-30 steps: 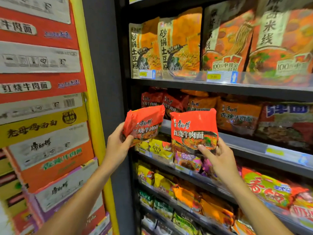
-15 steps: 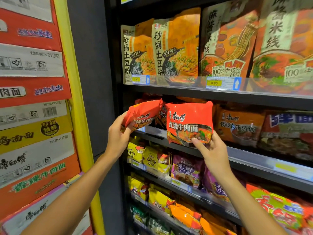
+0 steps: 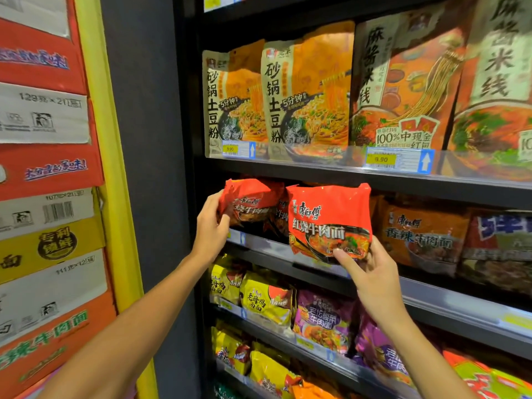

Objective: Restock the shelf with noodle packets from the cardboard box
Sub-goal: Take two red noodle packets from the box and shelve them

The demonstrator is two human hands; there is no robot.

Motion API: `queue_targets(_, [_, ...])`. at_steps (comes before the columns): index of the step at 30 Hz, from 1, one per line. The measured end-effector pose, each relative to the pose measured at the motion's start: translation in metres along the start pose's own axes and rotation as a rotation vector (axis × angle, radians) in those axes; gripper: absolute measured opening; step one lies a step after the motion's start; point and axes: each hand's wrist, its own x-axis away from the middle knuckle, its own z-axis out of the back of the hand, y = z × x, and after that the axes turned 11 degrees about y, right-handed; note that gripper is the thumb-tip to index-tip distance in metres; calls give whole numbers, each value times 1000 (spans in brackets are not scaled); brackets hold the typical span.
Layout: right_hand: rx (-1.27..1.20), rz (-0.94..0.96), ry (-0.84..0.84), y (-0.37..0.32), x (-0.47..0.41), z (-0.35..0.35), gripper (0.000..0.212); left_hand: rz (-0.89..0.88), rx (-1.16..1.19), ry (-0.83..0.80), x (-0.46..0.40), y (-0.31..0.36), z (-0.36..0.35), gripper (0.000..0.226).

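Noodle packets, red, two: left packet point(image 3: 250, 201) gripped by left hand point(image 3: 211, 228), half inside the shelf point(image 3: 374, 180) at frame centre; right packet point(image 3: 329, 223) pinched at its lower edge by right hand point(image 3: 371, 272). Could slip, being slick film. Upright, faces outward, long axes horizontal.

1. The shelf point(image 3: 374, 182) unit stands right of the stacked cartons point(image 3: 46, 197).
2. The left hand point(image 3: 211, 226) holds one packet point(image 3: 250, 203) at the shelf's left end.
3. The right hand point(image 3: 371, 272) holds a second packet point(image 3: 329, 220) just right of it, before the shelf edge.
4. Bags point(image 3: 305, 90) stand on the tier above; more packets point(image 3: 267, 300) lie below.
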Motion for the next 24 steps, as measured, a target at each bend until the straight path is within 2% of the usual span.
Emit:
queue_targets(2, [4, -6, 6, 3, -3, -2, 41, 43, -9, -74, -4, -10, -8, 54])
queue_targets(5, [19, -7, 14, 7, -7, -4, 41, 0, -64, -147, -7, -25, -18, 47])
queue_targets(9, [29, -1, 42, 9, -13, -7, 40, 36, -138, -129, -16, -37, -32, 48])
queue_targets(13, [36, 7, 48, 9, -16, -14, 39, -53, -381, -90, -26, -43, -42, 75])
queue_targets(16, [39, 6, 49, 11, -16, -21, 38, -17, -493, -43, -30, -39, -47, 85])
queue_targets(20, [47, 9, 53, 13, -19, -29, 39, -112, -544, -20, -25, -44, -48, 73])
queue_targets(24, [55, 20, 59, 16, -23, -41, 40, -71, -483, 24, -17, -48, -47, 40])
